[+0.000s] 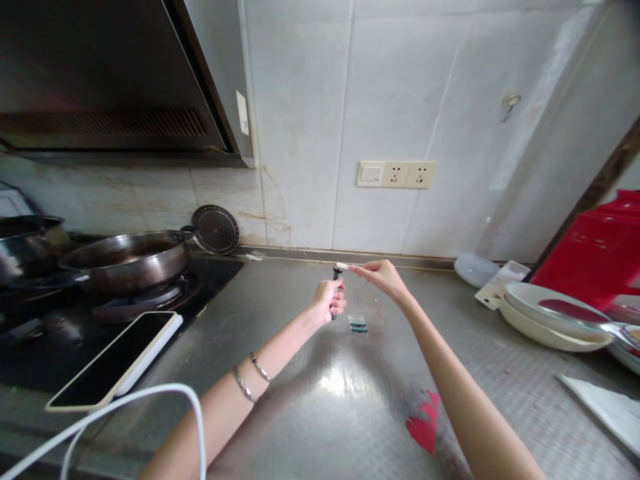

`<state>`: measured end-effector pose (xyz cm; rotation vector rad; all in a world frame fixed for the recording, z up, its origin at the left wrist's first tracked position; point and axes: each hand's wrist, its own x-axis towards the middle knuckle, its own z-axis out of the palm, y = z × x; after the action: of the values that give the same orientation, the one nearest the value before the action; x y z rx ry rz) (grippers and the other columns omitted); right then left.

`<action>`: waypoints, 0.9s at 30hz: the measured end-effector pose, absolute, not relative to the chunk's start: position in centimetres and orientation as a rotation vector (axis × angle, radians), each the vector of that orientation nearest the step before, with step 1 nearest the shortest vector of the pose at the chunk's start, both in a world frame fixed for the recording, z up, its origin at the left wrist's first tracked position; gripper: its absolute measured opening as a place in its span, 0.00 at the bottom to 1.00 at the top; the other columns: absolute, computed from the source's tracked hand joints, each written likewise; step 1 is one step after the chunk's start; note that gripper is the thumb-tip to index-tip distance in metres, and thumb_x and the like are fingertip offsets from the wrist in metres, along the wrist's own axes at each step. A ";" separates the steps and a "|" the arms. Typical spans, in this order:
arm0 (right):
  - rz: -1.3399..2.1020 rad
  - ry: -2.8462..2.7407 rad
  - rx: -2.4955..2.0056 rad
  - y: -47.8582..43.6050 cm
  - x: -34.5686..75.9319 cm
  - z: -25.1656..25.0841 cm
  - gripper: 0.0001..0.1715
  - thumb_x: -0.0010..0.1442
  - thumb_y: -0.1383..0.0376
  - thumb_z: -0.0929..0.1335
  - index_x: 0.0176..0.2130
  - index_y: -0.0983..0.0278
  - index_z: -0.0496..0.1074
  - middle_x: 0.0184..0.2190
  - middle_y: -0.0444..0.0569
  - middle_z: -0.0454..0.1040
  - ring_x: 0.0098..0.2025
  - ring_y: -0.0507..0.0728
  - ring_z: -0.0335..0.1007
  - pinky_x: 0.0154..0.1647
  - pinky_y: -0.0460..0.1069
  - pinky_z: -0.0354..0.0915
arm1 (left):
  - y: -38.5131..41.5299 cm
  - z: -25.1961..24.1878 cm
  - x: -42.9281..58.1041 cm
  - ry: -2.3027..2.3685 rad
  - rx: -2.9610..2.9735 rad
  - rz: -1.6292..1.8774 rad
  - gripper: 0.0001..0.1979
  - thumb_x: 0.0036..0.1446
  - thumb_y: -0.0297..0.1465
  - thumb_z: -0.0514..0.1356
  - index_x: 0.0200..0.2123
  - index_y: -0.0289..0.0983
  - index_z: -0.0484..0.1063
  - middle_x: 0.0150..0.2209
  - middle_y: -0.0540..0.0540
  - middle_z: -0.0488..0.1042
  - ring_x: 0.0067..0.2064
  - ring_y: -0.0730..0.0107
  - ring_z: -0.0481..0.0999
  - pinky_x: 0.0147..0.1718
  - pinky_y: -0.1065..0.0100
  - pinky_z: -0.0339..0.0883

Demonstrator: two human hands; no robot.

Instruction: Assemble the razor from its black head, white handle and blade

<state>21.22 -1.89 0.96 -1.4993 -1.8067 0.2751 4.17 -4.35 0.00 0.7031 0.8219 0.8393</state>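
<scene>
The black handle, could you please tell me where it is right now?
Near the centre of the head view, the black handle is gripped in the left hand, its top by the white piece in the right hand.

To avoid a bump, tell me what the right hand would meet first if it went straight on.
Most likely the top of the black handle held in the left hand. The right hand, pinching a small white piece, points that way; piece and handle look close, perhaps touching, though depth is unclear.

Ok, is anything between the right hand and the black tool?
Only the small white piece that the right hand pinches, at the top of the black tool in the left hand. Nothing else visible.
</scene>
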 end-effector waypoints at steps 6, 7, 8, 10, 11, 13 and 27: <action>0.274 -1.768 -1.591 -2.1 22.2 0.8 0.36 0.42 0.36 0.63 0.18 0.67 0.71 0.13 0.43 0.61 0.20 0.49 0.56 0.21 0.44 0.48 | -4.5 0.6 4.0 0.781 0.740 0.842 0.13 0.58 0.36 0.50 0.23 0.37 0.56 0.13 0.60 0.45 0.11 0.86 0.41 0.12 0.79 0.29; 0.294 -1.747 -1.605 -2.2 22.6 0.9 0.36 0.42 0.36 0.63 0.19 0.67 0.72 0.13 0.43 0.62 0.20 0.49 0.56 0.21 0.44 0.48 | -4.4 0.7 3.9 0.777 0.743 0.859 0.13 0.58 0.35 0.50 0.23 0.37 0.56 0.12 0.60 0.45 0.11 0.86 0.40 0.12 0.79 0.29; 0.325 -1.726 -1.602 -2.3 22.8 1.1 0.36 0.42 0.36 0.63 0.19 0.67 0.72 0.14 0.43 0.62 0.20 0.49 0.56 0.21 0.44 0.48 | -4.4 0.9 3.8 0.774 0.746 0.871 0.13 0.59 0.35 0.49 0.23 0.37 0.56 0.12 0.60 0.45 0.11 0.86 0.40 0.12 0.79 0.29; 0.393 -1.700 -1.544 -2.6 22.8 1.8 0.36 0.44 0.37 0.63 0.20 0.67 0.73 0.15 0.43 0.63 0.20 0.49 0.55 0.21 0.44 0.48 | -4.3 1.0 3.7 0.773 0.748 0.873 0.13 0.59 0.35 0.49 0.23 0.37 0.56 0.12 0.60 0.45 0.11 0.85 0.40 0.12 0.79 0.29; 0.416 -1.697 -1.504 -2.7 22.5 2.1 0.36 0.44 0.37 0.63 0.21 0.68 0.72 0.15 0.43 0.62 0.20 0.49 0.54 0.21 0.44 0.48 | -4.4 1.1 3.7 0.781 0.748 0.869 0.13 0.59 0.35 0.48 0.23 0.37 0.56 0.12 0.60 0.45 0.10 0.85 0.41 0.11 0.78 0.29; 0.429 -1.721 -1.443 -3.0 21.5 2.8 0.35 0.45 0.38 0.63 0.21 0.68 0.72 0.14 0.42 0.61 0.19 0.48 0.53 0.20 0.44 0.48 | -4.6 1.1 3.9 0.813 0.750 0.857 0.13 0.59 0.34 0.48 0.23 0.36 0.56 0.12 0.60 0.45 0.10 0.86 0.41 0.11 0.78 0.29; 0.448 -1.803 -1.445 -3.0 20.9 2.8 0.35 0.44 0.38 0.64 0.21 0.68 0.73 0.14 0.42 0.60 0.19 0.48 0.51 0.20 0.44 0.47 | -4.4 0.6 3.9 0.829 0.801 0.853 0.13 0.57 0.35 0.50 0.23 0.37 0.56 0.13 0.60 0.46 0.11 0.86 0.41 0.11 0.78 0.30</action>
<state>20.88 -3.01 2.85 -1.4452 -1.8032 0.4477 3.91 -4.42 0.61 0.8009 0.8289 0.8529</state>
